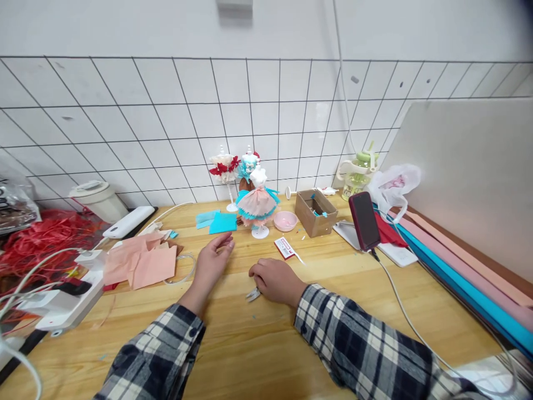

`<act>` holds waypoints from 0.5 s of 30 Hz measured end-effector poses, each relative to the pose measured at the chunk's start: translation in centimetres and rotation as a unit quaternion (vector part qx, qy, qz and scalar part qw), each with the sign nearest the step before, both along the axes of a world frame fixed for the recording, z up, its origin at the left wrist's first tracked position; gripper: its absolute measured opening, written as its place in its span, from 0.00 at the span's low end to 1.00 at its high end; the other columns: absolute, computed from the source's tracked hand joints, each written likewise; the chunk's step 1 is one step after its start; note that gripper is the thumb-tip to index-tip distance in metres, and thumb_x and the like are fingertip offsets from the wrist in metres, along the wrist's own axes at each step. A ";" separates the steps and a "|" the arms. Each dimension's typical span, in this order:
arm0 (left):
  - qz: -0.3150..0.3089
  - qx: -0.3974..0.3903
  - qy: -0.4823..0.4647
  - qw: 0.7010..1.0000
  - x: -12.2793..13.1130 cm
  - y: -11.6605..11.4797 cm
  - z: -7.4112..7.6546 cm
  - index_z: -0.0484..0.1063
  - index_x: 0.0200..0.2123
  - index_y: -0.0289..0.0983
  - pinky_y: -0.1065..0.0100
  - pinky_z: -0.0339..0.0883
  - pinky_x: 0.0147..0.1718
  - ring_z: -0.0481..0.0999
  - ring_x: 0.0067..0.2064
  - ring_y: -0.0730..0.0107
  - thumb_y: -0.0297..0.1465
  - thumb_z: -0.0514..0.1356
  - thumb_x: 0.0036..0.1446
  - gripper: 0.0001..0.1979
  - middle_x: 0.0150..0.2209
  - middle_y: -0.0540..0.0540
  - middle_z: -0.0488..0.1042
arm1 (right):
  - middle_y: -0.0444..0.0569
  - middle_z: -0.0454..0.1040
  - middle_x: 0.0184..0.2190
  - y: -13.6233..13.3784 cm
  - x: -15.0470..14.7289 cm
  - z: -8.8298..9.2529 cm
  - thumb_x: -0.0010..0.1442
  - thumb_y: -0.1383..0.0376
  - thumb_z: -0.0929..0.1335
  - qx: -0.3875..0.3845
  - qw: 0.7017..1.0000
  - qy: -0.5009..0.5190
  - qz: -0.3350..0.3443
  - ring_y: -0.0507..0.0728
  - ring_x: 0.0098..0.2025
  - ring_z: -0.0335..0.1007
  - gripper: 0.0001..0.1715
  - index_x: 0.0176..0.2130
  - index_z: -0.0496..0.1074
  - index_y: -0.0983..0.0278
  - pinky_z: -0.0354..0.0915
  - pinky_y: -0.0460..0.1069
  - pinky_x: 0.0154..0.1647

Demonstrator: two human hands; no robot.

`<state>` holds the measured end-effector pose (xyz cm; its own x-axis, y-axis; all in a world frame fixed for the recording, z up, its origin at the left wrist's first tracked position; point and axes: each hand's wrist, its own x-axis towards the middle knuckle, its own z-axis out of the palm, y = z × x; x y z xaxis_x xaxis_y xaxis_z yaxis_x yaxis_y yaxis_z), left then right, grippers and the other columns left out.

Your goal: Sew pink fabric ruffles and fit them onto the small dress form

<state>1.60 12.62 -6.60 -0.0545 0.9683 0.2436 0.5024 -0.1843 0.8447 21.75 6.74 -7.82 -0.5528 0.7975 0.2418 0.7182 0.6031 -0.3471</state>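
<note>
My left hand rests over the table, fingers stretched out and holding nothing, just in front of some blue crepe-like sheets. My right hand is closed around small pliers; only the metal jaws of the pliers show below the fingers, slightly parted, and the handles are hidden. Beyond both hands a small white dress form wears a pink and blue paper dress. Behind it stand two more little forms, one with a white and red dress, the other with a blue top.
A pink bowl, a cardboard box and a red-and-white tag lie beyond my right hand. Rightward are a propped phone with its cable and a bottle. Peach sheets, a power strip and red shreds occupy the left.
</note>
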 end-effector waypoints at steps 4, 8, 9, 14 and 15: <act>-0.010 -0.019 0.032 0.999 4.5 3.1 -1.5 0.73 0.51 0.35 0.66 0.71 0.44 0.78 0.48 0.61 0.34 0.62 0.51 0.22 0.50 0.38 0.77 | 0.49 0.76 0.37 0.4 0.2 0.1 0.63 0.68 0.62 -0.006 1.000 -0.019 0.013 0.55 0.38 0.71 0.13 0.45 0.72 0.62 0.60 0.48 0.38; 0.021 -0.022 0.078 0.996 7.4 6.2 -2.4 0.76 0.44 0.34 0.61 0.70 0.43 0.78 0.47 0.53 0.37 0.64 0.49 0.19 0.46 0.35 0.79 | 0.49 0.78 0.37 1.0 0.4 -0.1 0.61 0.68 0.63 -0.001 0.999 -0.022 0.025 0.56 0.38 0.73 0.13 0.44 0.72 0.62 0.60 0.48 0.36; 0.030 -0.027 0.092 0.995 7.8 6.8 -2.5 0.77 0.41 0.33 0.59 0.70 0.43 0.78 0.46 0.50 0.38 0.64 0.48 0.18 0.43 0.34 0.79 | 0.49 0.78 0.37 1.2 0.4 -0.1 0.61 0.68 0.63 0.000 0.999 -0.021 0.028 0.56 0.38 0.73 0.13 0.44 0.73 0.62 0.60 0.48 0.35; 0.032 -0.042 0.155 0.986 8.5 7.9 -2.4 0.78 0.36 0.37 0.60 0.68 0.40 0.78 0.43 0.49 0.42 0.63 0.49 0.16 0.38 0.38 0.81 | 0.47 0.79 0.37 1.8 0.3 -0.2 0.60 0.66 0.64 0.003 0.999 -0.025 0.032 0.56 0.37 0.74 0.12 0.43 0.72 0.60 0.58 0.48 0.32; 0.033 -0.044 0.166 0.985 8.5 7.9 -2.4 0.78 0.36 0.37 0.61 0.67 0.39 0.78 0.42 0.49 0.43 0.63 0.49 0.17 0.38 0.38 0.81 | 0.47 0.79 0.37 1.9 0.2 -0.2 0.60 0.66 0.63 -0.001 0.999 -0.027 0.029 0.56 0.36 0.74 0.12 0.43 0.72 0.60 0.57 0.48 0.31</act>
<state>10.11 20.53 -8.97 -0.0492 0.9834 0.1746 0.7617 -0.0762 0.6434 21.96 8.68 -8.04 -0.6095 0.7647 0.2093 0.7001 0.6430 -0.3106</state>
